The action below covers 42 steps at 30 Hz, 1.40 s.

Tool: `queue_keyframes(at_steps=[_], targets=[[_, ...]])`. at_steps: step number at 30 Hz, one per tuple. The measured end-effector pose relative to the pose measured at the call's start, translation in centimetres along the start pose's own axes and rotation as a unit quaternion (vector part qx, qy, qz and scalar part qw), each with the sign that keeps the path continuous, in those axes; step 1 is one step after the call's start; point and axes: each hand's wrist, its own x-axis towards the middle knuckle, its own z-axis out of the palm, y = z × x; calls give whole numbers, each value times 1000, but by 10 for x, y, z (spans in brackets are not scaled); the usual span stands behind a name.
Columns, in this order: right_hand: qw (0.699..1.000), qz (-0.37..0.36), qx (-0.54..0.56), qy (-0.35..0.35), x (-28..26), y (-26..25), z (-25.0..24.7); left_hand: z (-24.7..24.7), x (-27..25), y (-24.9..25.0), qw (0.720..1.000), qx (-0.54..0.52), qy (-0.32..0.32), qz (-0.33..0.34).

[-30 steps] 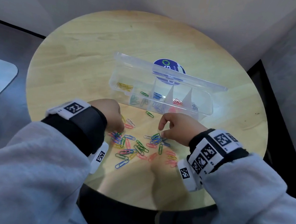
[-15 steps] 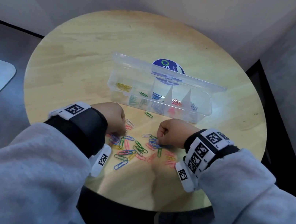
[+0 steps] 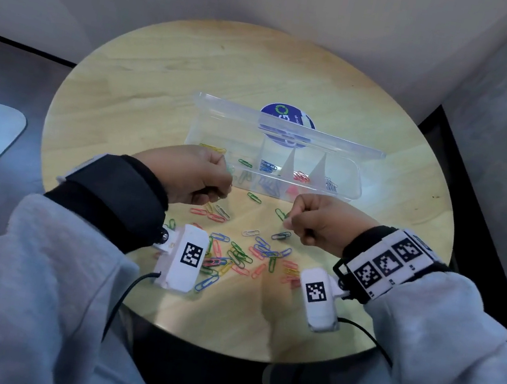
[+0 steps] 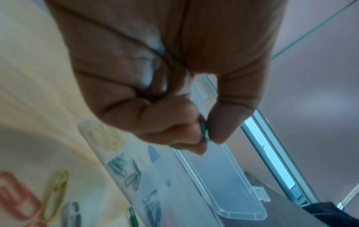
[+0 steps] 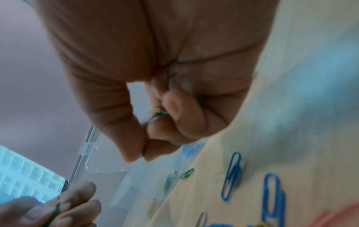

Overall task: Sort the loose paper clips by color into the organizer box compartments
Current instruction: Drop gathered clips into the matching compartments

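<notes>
— Clips of every colour lay scattered on the round wooden table (image 3: 162, 86), on the near side of the organizer box (image 3: 350, 186). What were the hands doing?

— Both were curled. The left hand (image 3: 194, 174) pinched a green paper clip (image 4: 204, 133) between thumb and forefinger, with another bit of green showing deeper in its folded fingers. It hovered at the box's near left corner, hiding part of the front wall from the head camera.

— And the right hand (image 3: 323, 223)?

— It hung just in front of the box, toward its right half, thumb and forefinger pressed together on something thin and dark; green clip wire (image 5: 161, 112) showed between its curled fingers. I couldn't tell how many it carried.

— What was in the box?

— Yellow clips (image 4: 104, 136) in the leftmost compartment, green clips (image 4: 118, 165) next, then blue clips (image 3: 267, 167), red clips (image 3: 301, 176) and silvery clips (image 3: 331, 184) toward the right end. Its clear lid (image 3: 240, 117) stood open behind it, partly covering a round blue sticker (image 3: 287, 118) on the table.

— Anything stray?

— One green clip (image 3: 254, 197) lay alone just before the box's front wall, between the hands; the main loose pile (image 3: 242, 257) sat nearer the person. White tagged wrist cameras (image 3: 184, 257) overhung its edges and hid some clips.
</notes>
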Motion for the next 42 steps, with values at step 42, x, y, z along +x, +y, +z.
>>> queue_keyframes(at_steps=[42], targets=[[973,-52,220,52,25,-73,44,1,18,11,932,-350,24,94]])
